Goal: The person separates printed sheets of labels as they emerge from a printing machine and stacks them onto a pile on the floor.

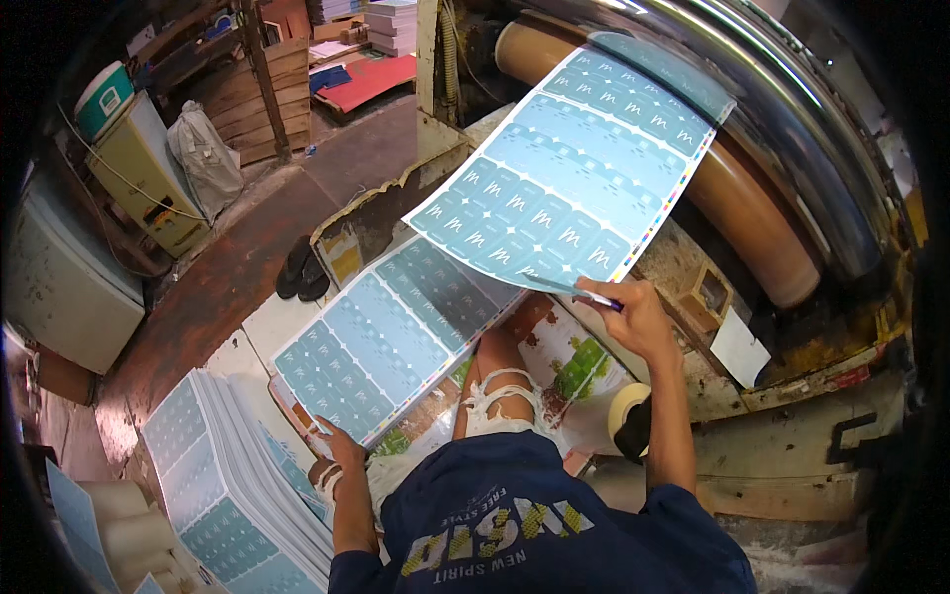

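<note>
A printed sheet (pixel 554 168) in light blue and teal, with rows of card-like shapes, hangs down from the metal roller at the upper right. Under its lower edge, a second sheet of the same print (pixel 366 322) slopes down to the left, partly covered and shaded by the first. My left hand (pixel 341 447) is closed on the near left corner of this lower sheet. My right hand (pixel 638 317) grips a slim knife-like tool (pixel 600 297) with a purple and white handle. The tool's thin end lies along the upper sheet's bottom edge, near its right corner.
A tall stack of matching sheets (pixel 213 465) stands at the lower left, beside pale rolls (pixel 129 520). Shiny metal (pixel 782 94) and brown rollers (pixel 762 228) fill the upper right. Black sandals (pixel 302 269) lie left of the work. A tape-like roll (pixel 630 418) sits by my right forearm.
</note>
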